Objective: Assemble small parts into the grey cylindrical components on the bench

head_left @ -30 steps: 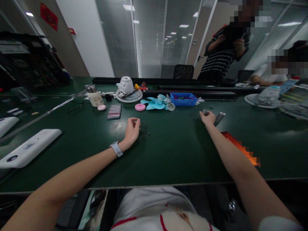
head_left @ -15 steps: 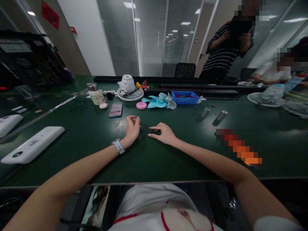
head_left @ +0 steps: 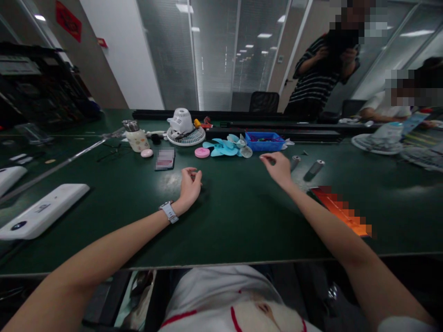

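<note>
So from where I'm standing, both hands are up over the green table [head_left: 235, 226], and clock directions go by whichever hand I mention, 12 being straight across. Right hand [head_left: 278, 170]: thumb and index fingertips are pinched together, but honestly can't tell if there's something tiny between them. The two small silver cylinders are right by it, the near cylinder [head_left: 295, 162] just beside the hand at 3 o'clock and partly hidden by it, the far cylinder [head_left: 314, 169] a bit further out at 3 too. There's an orange-red packet [head_left: 332, 207] at 4, partly blurred out, a blue tray [head_left: 265, 143] with small bits in it at 11, and light-blue fan blades [head_left: 223, 147] at 10. Left hand [head_left: 190, 186], the one with the watch [head_left: 169, 212]: fingers curled in loosely, thumb close to the index, can't see whether they've got hold of anything. A round pink lid [head_left: 202, 152] sits at 1 from it, a white fan head [head_left: 180, 121] at 12, and a patterned bottle [head_left: 137, 139] at 10.
</note>
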### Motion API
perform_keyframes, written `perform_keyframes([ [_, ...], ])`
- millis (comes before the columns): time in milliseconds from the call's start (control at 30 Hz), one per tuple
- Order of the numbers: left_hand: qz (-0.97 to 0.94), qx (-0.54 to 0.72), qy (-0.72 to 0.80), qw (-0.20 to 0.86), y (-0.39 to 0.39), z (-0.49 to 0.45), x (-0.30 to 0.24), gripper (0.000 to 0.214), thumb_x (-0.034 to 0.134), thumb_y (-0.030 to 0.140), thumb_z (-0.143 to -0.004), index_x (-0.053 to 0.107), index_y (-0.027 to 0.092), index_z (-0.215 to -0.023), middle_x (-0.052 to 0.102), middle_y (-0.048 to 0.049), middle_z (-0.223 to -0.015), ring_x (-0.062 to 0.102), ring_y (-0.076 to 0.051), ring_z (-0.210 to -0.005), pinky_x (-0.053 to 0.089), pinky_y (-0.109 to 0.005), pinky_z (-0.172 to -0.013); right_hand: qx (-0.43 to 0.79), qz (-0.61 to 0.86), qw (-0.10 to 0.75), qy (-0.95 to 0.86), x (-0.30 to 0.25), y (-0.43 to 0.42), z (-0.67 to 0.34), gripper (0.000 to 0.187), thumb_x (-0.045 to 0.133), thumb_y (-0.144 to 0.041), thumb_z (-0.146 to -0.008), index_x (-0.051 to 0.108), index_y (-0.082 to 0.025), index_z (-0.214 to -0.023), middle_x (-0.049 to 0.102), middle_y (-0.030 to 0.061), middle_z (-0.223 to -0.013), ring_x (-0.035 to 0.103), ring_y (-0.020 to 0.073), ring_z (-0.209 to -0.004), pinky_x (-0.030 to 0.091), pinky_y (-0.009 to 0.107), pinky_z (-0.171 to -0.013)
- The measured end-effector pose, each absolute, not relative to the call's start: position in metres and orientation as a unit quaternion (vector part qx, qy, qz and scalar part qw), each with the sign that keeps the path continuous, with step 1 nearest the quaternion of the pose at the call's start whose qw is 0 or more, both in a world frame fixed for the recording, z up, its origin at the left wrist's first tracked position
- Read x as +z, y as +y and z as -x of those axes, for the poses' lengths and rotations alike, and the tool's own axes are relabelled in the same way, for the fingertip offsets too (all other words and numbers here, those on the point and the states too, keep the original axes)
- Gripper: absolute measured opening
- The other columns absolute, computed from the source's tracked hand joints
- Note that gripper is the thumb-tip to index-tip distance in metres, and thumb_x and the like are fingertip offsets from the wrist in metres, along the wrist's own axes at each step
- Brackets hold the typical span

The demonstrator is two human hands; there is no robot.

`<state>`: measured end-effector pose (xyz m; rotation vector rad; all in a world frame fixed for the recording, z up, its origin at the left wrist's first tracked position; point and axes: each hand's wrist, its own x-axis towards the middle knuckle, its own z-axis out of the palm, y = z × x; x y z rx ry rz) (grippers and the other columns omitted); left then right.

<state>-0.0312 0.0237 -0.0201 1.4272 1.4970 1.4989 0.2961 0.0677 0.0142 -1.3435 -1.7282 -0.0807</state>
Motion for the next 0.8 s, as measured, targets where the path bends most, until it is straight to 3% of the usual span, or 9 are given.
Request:
perform_keyframes([
  [100, -0.539, 0.564, 0.554, 0.291, 0.023, 0.031, -0.019, 0.024, 0.056, 0.032, -0.089, 0.042, 0.021, -0.105, 0.054, 0.0009, -0.087, 0.057, -0.01, -0.061, 0.047, -0.024, -0.056, -0.126, 0.653, 0.471, -0.58, 0.022, 0.094, -0.363, 0.035, 0.053, -0.039, -0.091, 0.075, -0.014, -0.102, 0.072, 0.0144, -0.102, 0.063, 0.0258, -0.092, 0.046, 0.038, -0.086],
  [233, -0.534, 0.564, 0.558, 0.292, 0.022, 0.03, -0.018, 0.023, 0.056, 0.031, -0.089, 0.042, 0.02, -0.104, 0.054, 0.0011, -0.086, 0.057, -0.01, -0.06, 0.047, -0.024, -0.055, -0.118, 0.718, 0.44, -0.527, 0.013, 0.107, -0.407, 0.034, 0.052, -0.036, -0.088, 0.076, -0.014, -0.101, 0.073, 0.0151, -0.1, 0.064, 0.0269, -0.089, 0.046, 0.039, -0.083],
  [800, -0.548, 0.554, 0.557, 0.289, 0.023, 0.033, -0.022, 0.027, 0.055, 0.035, -0.089, 0.042, 0.021, -0.107, 0.054, 0.0001, -0.089, 0.059, -0.011, -0.062, 0.048, -0.024, -0.055, -0.106, 0.737, 0.423, -0.517, 0.0, 0.108, -0.415, 0.032, 0.05, -0.032, -0.089, 0.073, -0.014, -0.1, 0.073, 0.0162, -0.096, 0.064, 0.0273, -0.086, 0.046, 0.041, -0.083],
])
